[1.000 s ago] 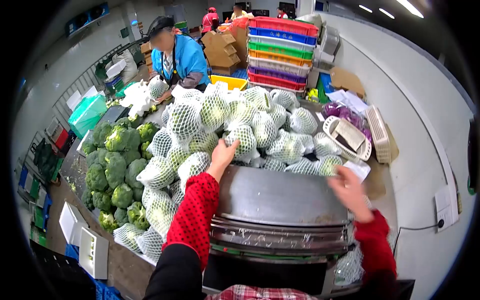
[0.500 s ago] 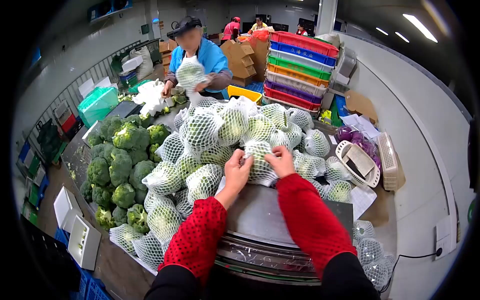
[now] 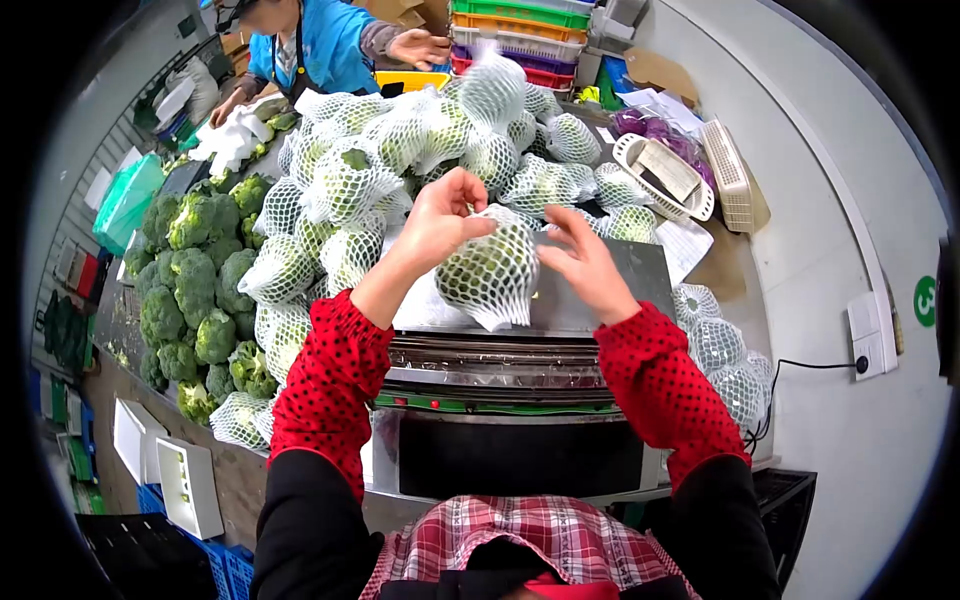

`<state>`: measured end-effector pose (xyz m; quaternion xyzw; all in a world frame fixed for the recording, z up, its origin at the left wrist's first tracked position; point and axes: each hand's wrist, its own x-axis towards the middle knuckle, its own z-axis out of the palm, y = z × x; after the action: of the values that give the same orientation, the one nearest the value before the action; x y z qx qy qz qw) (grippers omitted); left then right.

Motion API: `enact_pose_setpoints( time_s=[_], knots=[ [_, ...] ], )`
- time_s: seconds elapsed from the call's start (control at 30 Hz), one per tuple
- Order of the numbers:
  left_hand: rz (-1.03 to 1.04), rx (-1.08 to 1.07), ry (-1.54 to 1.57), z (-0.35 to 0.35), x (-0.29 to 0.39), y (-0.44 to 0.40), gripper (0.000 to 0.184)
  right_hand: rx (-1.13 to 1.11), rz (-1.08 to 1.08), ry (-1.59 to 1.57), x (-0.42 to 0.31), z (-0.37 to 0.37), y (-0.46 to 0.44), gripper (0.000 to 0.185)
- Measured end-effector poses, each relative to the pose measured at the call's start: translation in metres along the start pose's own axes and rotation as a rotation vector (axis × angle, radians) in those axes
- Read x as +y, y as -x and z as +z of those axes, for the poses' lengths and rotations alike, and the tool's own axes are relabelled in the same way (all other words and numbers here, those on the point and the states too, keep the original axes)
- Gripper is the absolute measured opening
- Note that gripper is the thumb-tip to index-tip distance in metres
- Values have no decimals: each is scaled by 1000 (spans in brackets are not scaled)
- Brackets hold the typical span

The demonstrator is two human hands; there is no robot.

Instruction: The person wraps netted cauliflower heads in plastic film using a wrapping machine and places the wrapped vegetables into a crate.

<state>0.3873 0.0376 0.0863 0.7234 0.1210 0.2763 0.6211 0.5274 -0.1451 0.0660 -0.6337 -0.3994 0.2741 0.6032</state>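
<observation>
A broccoli head in a white foam net [image 3: 488, 268] is in front of me, above the metal top of a machine [image 3: 640, 275]. My left hand [image 3: 445, 222] pinches the net at its upper left. Just right of it, my right hand [image 3: 588, 262] has its fingers apart, and the fingertips are close to the net. Beyond my hands lies a heap of netted broccoli [image 3: 345, 190]. A blurred netted head [image 3: 493, 88] seems to be in the air above the heap, near the outstretched hand of a co-worker [image 3: 420, 48].
Bare broccoli heads [image 3: 195, 280] are piled at the left. White baskets [image 3: 665, 178] and stacked crates [image 3: 520, 35] stand at the back right. More netted heads [image 3: 720, 345] lie right of the machine. A cable [image 3: 815, 366] runs from the wall socket.
My view has tipped downward. The netted broccoli has come toward me from the heap's edge, and my right fingers have spread. The co-worker's hand has let go of a netted head.
</observation>
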Motion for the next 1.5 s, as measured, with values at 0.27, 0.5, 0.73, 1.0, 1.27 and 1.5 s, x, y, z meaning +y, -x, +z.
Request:
enact_pose_setpoints(
  time_s=[0.27,0.5,0.73,1.0,1.27,1.5],
  knots=[
    [-360,-480,-384,-40,34,19,22,-290,-46,448,-27,14,-4,70],
    [-167,-431,-199,-31,38,19,23,-343,-29,451,-30,6,6,70],
    [108,205,-715,-30,14,-6,37,-283,22,320,-9,0,7,66],
    [-64,106,-387,-2,-41,58,50,-36,228,-161,3,16,26,50],
    [-367,117,-305,7,-31,51,66,36,408,-196,0,-12,53,48],
    [-402,-89,-1486,-28,-2,172,56,-95,283,986,11,-85,140,44]
  ],
)
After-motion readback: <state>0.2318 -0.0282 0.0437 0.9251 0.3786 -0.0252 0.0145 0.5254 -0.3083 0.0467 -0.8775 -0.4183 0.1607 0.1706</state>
